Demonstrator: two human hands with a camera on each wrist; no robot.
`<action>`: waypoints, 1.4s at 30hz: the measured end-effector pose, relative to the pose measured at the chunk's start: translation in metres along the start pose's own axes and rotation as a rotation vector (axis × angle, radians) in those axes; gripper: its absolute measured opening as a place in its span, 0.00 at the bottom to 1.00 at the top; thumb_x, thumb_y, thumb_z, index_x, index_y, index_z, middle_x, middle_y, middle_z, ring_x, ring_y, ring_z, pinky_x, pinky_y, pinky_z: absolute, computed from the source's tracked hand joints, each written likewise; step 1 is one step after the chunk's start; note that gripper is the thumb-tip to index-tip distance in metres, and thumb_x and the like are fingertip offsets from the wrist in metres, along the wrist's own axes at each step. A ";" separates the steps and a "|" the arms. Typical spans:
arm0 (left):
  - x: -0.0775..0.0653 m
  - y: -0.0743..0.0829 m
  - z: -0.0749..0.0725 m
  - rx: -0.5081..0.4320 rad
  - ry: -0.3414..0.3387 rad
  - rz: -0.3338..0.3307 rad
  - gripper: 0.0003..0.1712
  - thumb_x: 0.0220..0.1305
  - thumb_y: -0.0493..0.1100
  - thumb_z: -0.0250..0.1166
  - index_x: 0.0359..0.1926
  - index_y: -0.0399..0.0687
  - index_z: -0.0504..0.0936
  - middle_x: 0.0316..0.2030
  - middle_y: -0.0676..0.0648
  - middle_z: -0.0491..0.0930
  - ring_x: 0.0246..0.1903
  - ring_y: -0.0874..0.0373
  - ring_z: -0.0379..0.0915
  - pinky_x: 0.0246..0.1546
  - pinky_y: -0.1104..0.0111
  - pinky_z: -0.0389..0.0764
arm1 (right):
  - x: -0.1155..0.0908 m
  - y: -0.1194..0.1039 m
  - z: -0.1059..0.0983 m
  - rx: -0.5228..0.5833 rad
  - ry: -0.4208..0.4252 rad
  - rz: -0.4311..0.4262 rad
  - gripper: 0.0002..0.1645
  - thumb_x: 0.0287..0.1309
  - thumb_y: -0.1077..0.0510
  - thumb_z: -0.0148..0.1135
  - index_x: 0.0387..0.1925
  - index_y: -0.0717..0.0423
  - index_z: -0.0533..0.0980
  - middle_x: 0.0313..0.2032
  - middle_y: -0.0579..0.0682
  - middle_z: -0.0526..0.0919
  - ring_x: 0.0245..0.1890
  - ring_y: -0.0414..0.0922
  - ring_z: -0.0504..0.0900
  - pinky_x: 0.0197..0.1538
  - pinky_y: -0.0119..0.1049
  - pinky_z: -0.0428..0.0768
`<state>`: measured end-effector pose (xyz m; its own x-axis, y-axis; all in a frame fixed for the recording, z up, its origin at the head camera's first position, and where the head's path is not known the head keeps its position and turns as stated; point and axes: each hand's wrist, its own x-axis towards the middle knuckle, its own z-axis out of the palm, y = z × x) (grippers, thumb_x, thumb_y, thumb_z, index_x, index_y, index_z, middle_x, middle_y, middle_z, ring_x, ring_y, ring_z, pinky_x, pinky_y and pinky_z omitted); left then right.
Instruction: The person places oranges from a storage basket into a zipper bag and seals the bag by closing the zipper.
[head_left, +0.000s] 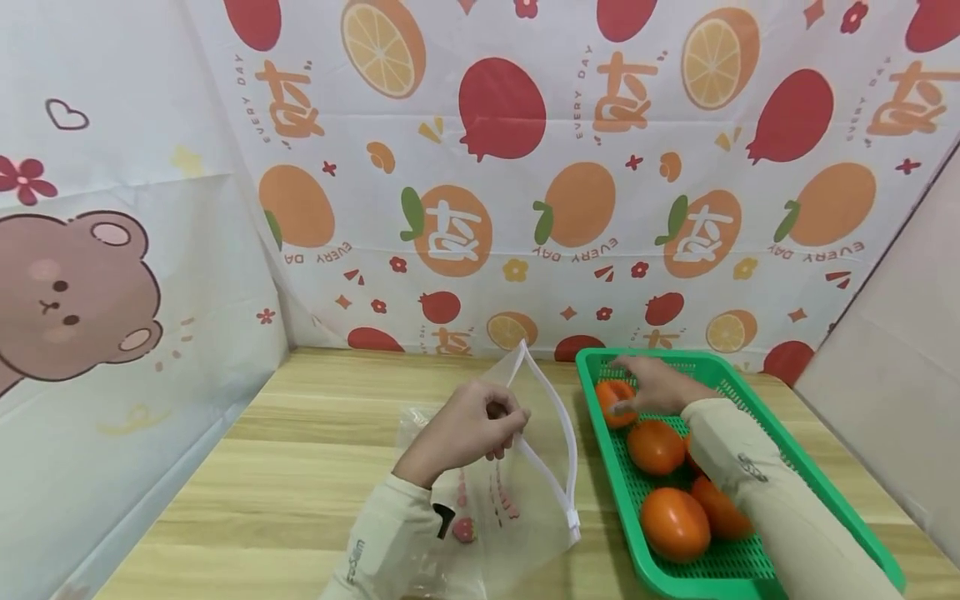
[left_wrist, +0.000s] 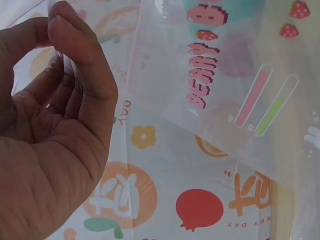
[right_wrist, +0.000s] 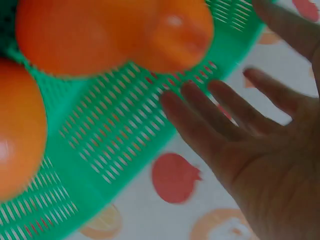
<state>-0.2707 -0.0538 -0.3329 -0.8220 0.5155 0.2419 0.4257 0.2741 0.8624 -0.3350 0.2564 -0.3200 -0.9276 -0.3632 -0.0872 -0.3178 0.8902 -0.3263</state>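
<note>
My left hand [head_left: 474, 423] pinches one edge of the mouth of a clear zip bag [head_left: 536, 500]. The bag's white zip strips stand apart, with the slider [head_left: 573, 518] at the near end. Pink lettering and strawberries print the bag in the left wrist view. My right hand [head_left: 660, 386] reaches over the far end of a green plastic basket [head_left: 628, 521]. Its fingers spread around a round orange-red fruit [head_left: 609, 398], and in the right wrist view the fingertips [right_wrist: 170, 100] are apart from the nearest fruit [right_wrist: 185, 40].
Several more round orange-red fruits [head_left: 675, 525] lie in the basket, partly hidden by my right sleeve. A wood-grain tabletop [head_left: 247, 500] carries bag and basket. Behind it hangs a fruit-printed cloth [head_left: 525, 208], and a bear-printed cloth [head_left: 187, 292] hangs at the left.
</note>
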 end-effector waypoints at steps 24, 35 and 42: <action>-0.001 -0.002 -0.003 0.013 -0.007 0.026 0.15 0.69 0.38 0.61 0.23 0.42 0.80 0.15 0.50 0.74 0.14 0.61 0.70 0.18 0.68 0.79 | 0.002 0.028 0.024 0.158 0.063 0.033 0.45 0.49 0.51 0.77 0.64 0.62 0.66 0.51 0.61 0.76 0.43 0.54 0.76 0.45 0.51 0.79; -0.002 -0.007 -0.004 0.025 -0.008 0.016 0.11 0.67 0.42 0.66 0.26 0.49 0.82 0.18 0.54 0.77 0.16 0.63 0.71 0.20 0.70 0.77 | -0.033 -0.002 -0.010 0.373 0.353 -0.068 0.45 0.55 0.42 0.75 0.67 0.52 0.63 0.58 0.57 0.74 0.53 0.56 0.76 0.46 0.45 0.80; 0.000 -0.008 -0.003 0.024 -0.016 0.029 0.11 0.65 0.40 0.67 0.24 0.49 0.81 0.18 0.56 0.76 0.16 0.64 0.71 0.20 0.72 0.76 | -0.031 -0.041 -0.006 0.549 0.303 -0.171 0.41 0.54 0.49 0.78 0.65 0.47 0.67 0.58 0.53 0.73 0.51 0.55 0.78 0.51 0.48 0.80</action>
<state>-0.2752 -0.0580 -0.3385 -0.8030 0.5365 0.2593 0.4586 0.2784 0.8439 -0.2943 0.2327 -0.2985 -0.9126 -0.3221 0.2518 -0.3938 0.5273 -0.7529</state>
